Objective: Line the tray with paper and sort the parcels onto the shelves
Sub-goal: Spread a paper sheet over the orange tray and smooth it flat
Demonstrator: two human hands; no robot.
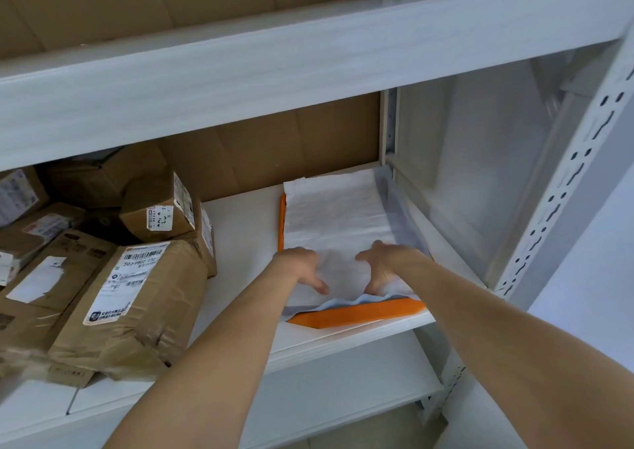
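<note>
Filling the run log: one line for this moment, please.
step: lining orange tray | left hand, right hand: on paper | parcels: piled alongside

White metal shelves [308,71] backed by brown cardboard [274,150]; pale wall [597,260] right.

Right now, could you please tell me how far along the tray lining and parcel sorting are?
Done: white paper already lies across the orange tray. In hand: the left hand and right hand press down its crumpled front part. Left: the brown parcels sit heaped at the left end of the shelf, seemingly unsorted.
</note>
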